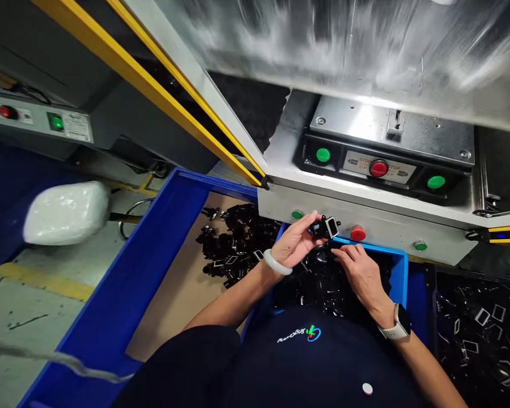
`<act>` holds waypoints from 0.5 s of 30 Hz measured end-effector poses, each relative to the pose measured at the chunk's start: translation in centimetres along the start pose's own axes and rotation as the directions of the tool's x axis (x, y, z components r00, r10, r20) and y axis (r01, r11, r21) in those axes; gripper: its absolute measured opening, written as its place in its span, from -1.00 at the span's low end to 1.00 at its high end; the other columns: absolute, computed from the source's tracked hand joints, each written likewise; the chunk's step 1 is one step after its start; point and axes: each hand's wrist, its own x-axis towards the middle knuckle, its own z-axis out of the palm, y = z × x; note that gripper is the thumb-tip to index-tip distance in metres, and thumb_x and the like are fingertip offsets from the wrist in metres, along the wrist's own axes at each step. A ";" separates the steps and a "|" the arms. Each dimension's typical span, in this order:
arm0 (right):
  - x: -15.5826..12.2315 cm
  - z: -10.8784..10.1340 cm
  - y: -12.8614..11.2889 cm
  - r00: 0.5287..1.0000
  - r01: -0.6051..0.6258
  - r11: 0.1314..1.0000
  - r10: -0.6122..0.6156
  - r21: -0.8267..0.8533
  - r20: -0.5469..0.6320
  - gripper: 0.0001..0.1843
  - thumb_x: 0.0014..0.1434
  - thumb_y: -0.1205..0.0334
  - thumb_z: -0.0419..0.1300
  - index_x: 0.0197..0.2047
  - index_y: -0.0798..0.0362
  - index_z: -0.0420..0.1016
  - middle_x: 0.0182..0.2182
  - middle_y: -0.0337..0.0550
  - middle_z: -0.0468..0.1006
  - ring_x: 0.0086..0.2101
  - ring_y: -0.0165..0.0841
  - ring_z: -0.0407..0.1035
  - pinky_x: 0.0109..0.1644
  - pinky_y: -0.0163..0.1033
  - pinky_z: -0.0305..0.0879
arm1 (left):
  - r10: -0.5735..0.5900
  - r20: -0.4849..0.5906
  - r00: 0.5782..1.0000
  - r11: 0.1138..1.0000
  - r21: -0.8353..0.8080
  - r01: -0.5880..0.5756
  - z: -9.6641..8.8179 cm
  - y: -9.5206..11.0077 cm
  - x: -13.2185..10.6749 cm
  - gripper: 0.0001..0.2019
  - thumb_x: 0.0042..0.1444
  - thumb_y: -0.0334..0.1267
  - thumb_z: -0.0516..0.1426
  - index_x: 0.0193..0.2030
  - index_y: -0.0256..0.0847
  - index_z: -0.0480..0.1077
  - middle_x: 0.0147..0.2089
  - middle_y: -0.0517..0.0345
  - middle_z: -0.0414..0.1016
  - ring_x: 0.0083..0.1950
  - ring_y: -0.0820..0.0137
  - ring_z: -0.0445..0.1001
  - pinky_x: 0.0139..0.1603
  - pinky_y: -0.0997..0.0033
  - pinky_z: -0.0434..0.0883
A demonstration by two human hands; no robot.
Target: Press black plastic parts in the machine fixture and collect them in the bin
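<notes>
One black part (320,229), partly hidden, is clamped in the left hand (296,242); I cannot tell the right hand's (362,272) grip.

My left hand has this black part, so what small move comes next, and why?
Perhaps bring your right hand up to steady the black part: only your left hand appears to grip it, and the right is close by, over the blue bin of black pieces.
</notes>
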 end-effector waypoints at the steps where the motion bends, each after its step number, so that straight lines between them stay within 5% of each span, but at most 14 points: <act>1: 0.4 0.4 0.0 1.000 0.011 1.000 -0.011 0.000 0.008 -0.67 0.49 0.33 0.08 0.19 -0.07 0.58 0.01 -0.04 0.65 -0.04 -0.19 0.49 -0.07 -0.09 0.52 | 0.000 0.021 1.000 1.000 -0.001 0.000 0.0 -0.1 0.0 -0.82 0.26 -0.20 0.38 -0.24 -0.28 0.58 -0.22 0.07 0.60 -0.31 0.40 0.54 -0.38 0.47 0.45; 5: -0.4 0.4 0.8 1.000 0.024 0.999 -0.024 0.022 0.013 -0.81 0.43 0.35 0.19 -0.02 -0.04 0.62 -0.12 -0.07 0.64 -0.13 -0.22 0.48 -0.12 -0.13 0.50 | 0.008 0.086 0.996 1.000 -0.009 -0.007 -0.3 -0.6 0.1 -0.86 0.26 -0.28 0.33 -0.12 -0.31 0.65 -0.12 -0.01 0.64 -0.22 0.33 0.60 -0.21 0.36 0.56; 10: -2.7 -3.6 1.0 0.991 -0.086 0.967 0.108 0.238 -0.080 -0.88 0.47 0.19 0.21 -0.09 -0.05 0.59 -0.18 -0.15 0.64 -0.19 -0.33 0.52 -0.17 -0.25 0.49 | 0.058 0.119 0.991 0.997 0.044 -0.064 -0.5 -1.4 0.5 -0.81 0.21 -0.27 0.41 -0.07 -0.29 0.68 -0.03 0.01 0.64 -0.13 0.34 0.60 -0.05 0.31 0.62; 15: -0.7 -8.1 -1.5 0.831 -0.314 0.775 0.504 0.548 -0.236 -0.74 0.29 -0.03 0.41 -0.08 -0.07 0.60 -0.29 -0.29 0.63 -0.34 -0.42 0.48 -0.22 -0.29 0.44 | 0.086 0.195 0.977 0.984 0.137 -0.114 1.2 -2.4 0.6 -0.59 0.06 -0.02 0.52 -0.10 -0.28 0.67 -0.04 0.00 0.64 -0.18 0.35 0.61 -0.06 0.27 0.65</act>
